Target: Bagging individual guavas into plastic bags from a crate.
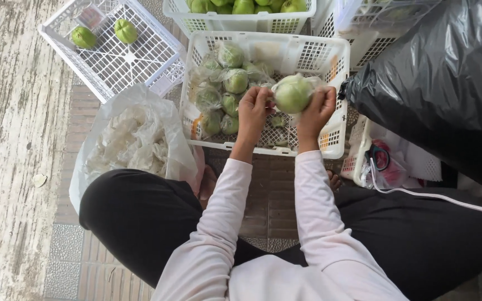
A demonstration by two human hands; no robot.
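Hands: my left hand (252, 108) and right hand (318, 108) both grip one green fruit (292, 95) in thin wrap, mid frame.
Done: I see wrapped fruits (224, 89) in the middle basket (308, 56).
Left: bare fruits (241, 5) wait, top.

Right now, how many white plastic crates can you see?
5: a tilted crate top left, a full crate at top, a middle crate under both hands, one top right, one beside the black bag, which may hide more.
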